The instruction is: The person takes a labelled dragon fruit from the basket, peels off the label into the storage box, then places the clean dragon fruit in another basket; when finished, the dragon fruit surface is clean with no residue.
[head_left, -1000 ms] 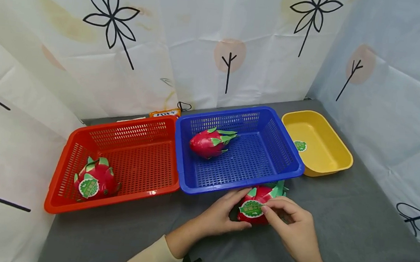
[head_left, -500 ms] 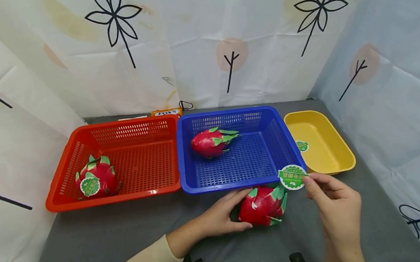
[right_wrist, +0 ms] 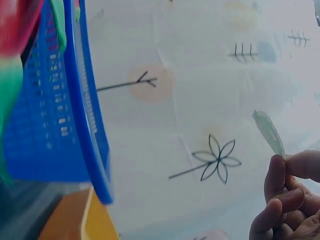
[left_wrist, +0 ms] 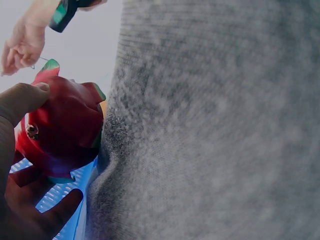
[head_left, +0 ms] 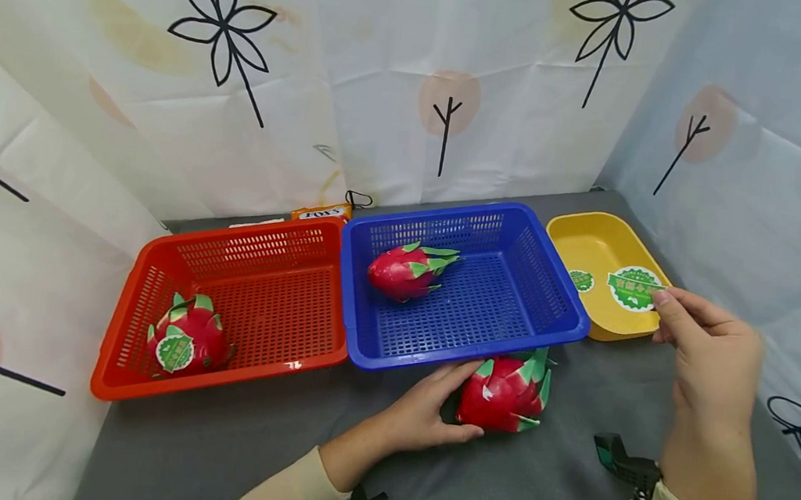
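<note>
- My left hand (head_left: 423, 413) grasped a fruit (head_left: 505, 392), thumb on one side and fingers on the other.
- That fruit lay on the grey table (head_left: 567, 467), toward its front edge, leaves pointing right; it sat just beside the near rim of the blue basket (head_left: 487, 312), and I couldn't tell whether they touched.
- My right hand (head_left: 713, 357) pinched a green-and-white sticker (head_left: 630, 288) by one end between thumb and forefinger, up in the air; from my head it showed across the yellow tub (head_left: 602, 246).
- The tub stood near the table's back right corner, with a second sticker (head_left: 581, 280) by its left wall.
- The blue basket stood left of the tub, toward the back edge, and held a second fruit (head_left: 402, 272) in its left half.
- The red basket (head_left: 276, 303) stood toward the table's left edge; a third fruit (head_left: 190, 335), with a label (head_left: 174, 352) on it, lay in its near left corner.
- An orange packet (head_left: 321, 211) lay at the back edge, behind the red basket.
</note>
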{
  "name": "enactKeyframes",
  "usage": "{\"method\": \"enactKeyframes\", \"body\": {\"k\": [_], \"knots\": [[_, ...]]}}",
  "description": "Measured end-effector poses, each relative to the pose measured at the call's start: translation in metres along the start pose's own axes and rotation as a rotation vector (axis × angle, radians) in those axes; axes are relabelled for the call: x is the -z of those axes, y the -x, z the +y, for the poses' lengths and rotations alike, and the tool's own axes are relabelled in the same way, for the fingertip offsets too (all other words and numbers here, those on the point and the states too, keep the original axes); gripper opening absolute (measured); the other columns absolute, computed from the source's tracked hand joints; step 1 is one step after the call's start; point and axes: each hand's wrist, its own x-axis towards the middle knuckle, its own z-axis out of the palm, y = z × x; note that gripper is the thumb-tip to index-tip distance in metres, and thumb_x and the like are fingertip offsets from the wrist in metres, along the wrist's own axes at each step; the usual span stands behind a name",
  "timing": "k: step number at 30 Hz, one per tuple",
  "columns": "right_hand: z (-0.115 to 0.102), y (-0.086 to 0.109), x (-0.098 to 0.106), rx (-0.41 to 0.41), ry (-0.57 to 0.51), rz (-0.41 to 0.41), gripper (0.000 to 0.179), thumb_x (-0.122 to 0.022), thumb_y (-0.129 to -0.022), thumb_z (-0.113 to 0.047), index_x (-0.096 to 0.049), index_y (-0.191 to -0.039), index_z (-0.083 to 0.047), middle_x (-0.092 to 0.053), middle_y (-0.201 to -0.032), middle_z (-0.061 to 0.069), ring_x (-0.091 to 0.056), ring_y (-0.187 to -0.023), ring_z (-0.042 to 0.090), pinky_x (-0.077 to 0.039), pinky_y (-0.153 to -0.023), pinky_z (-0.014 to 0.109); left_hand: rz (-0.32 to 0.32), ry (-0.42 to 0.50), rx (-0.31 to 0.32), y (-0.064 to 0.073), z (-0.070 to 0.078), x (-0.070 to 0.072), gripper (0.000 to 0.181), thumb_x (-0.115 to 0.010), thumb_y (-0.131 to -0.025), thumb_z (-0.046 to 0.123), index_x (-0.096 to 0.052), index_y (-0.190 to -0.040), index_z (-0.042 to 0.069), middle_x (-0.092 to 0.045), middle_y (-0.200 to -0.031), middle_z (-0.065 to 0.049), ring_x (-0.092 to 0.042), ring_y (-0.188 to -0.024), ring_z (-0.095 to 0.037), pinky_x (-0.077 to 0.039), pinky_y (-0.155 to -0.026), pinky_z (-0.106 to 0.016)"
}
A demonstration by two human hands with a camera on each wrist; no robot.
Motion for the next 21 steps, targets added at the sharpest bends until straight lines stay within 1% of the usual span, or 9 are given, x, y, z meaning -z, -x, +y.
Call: {"method": "enactKeyframes", "body": {"k": [2,4,7,10,12,14,16,18,21], "knots": [[0.000,-0.012,0.004,-0.051,0.056,0.004,0.017,-0.087,-0.081,-0.010,-0.081,-0.094,-0.002,-0.072,-0.083,0.002,-0.051,-0.055,0.015,-0.048,-0.050,0.017,0.000,0.006,0.002,0.000,0.000,0.000,0.092,-0.084,-0.087,0.027,-0.031,-0.161,0.015,-0.040,-0.157,-0.005,-0.042,-0.141,-0.016,-0.039,-0.113,-0.035],[0.002,-0.026,0.008,-0.094,0.109,-0.017,0.017,-0.088,-0.080,-0.015,-0.082,-0.094,-0.007,-0.071,-0.086,-0.002,-0.052,-0.057,0.013,-0.048,-0.050,0.017,0.000,-0.002,-0.001,-0.001,0.000,0.000,0.093,-0.084,-0.087,0.027,-0.030,-0.161,0.015,-0.040,-0.157,-0.005,-0.043,-0.141,-0.016,-0.039,-0.113,-0.035],[0.009,-0.047,0.014,-0.148,0.231,-0.097,0.015,-0.086,-0.083,-0.024,-0.082,-0.094,-0.015,-0.066,-0.094,-0.005,-0.051,-0.064,0.011,-0.049,-0.052,0.016,0.002,-0.008,-0.002,-0.001,-0.001,0.000,0.093,-0.084,-0.087,0.027,-0.030,-0.161,0.015,-0.042,-0.156,-0.006,-0.044,-0.140,-0.016,-0.040,-0.113,-0.034],[0.021,-0.070,0.018,-0.177,0.430,-0.189,0.014,-0.079,-0.090,-0.031,-0.080,-0.099,-0.020,-0.059,-0.100,-0.005,-0.050,-0.069,0.011,-0.051,-0.056,0.017,0.005,-0.022,-0.006,0.000,-0.002,0.000,0.093,-0.084,-0.087,0.028,-0.030,-0.161,0.016,-0.043,-0.156,-0.006,-0.045,-0.139,-0.016,-0.041,-0.112,-0.034],[0.030,-0.083,0.020,-0.171,0.584,-0.250,0.025,-0.073,-0.096,-0.035,-0.077,-0.111,-0.015,-0.056,-0.099,-0.007,-0.051,-0.070,0.011,-0.052,-0.059,0.017,0.004,-0.019,-0.007,0.000,-0.002,0.000,0.093,-0.084,-0.087,0.028,-0.030,-0.161,0.016,-0.043,-0.155,-0.006,-0.045,-0.139,-0.016,-0.041,-0.112,-0.034],[0.039,-0.094,0.023,-0.160,0.718,-0.310,0.037,-0.066,-0.100,-0.035,-0.072,-0.123,-0.006,-0.056,-0.096,-0.010,-0.053,-0.070,0.010,-0.055,-0.063,0.019,0.000,-0.002,-0.003,0.000,-0.002,0.000,0.093,-0.084,-0.086,0.027,-0.030,-0.161,0.017,-0.043,-0.155,-0.006,-0.045,-0.139,-0.016,-0.041,-0.112,-0.034],[0.046,-0.104,0.025,-0.150,0.801,-0.372,0.049,-0.062,-0.103,-0.033,-0.064,-0.131,0.007,-0.059,-0.091,-0.012,-0.057,-0.070,0.009,-0.057,-0.065,0.022,-0.003,0.011,-0.002,0.000,-0.003,-0.001,0.093,-0.084,-0.086,0.026,-0.030,-0.161,0.016,-0.042,-0.155,-0.006,-0.045,-0.139,-0.016,-0.040,-0.112,-0.034],[0.052,-0.114,0.026,-0.144,0.879,-0.442,0.051,-0.060,-0.104,-0.031,-0.060,-0.131,0.013,-0.063,-0.086,-0.010,-0.061,-0.069,0.009,-0.059,-0.066,0.024,-0.002,0.013,-0.002,0.000,-0.003,-0.001,0.093,-0.085,-0.086,0.026,-0.031,-0.161,0.015,-0.042,-0.155,-0.006,-0.045,-0.138,-0.017,-0.041,-0.112,-0.034],[0.060,-0.127,0.025,-0.150,0.963,-0.529,0.048,-0.061,-0.104,-0.027,-0.062,-0.125,0.016,-0.068,-0.079,-0.006,-0.063,-0.065,0.010,-0.059,-0.063,0.027,0.001,0.012,-0.004,-0.001,-0.003,-0.001,0.093,-0.085,-0.086,0.025,-0.031,-0.161,0.015,-0.042,-0.155,-0.007,-0.045,-0.138,-0.017,-0.041,-0.112,-0.035]]}}
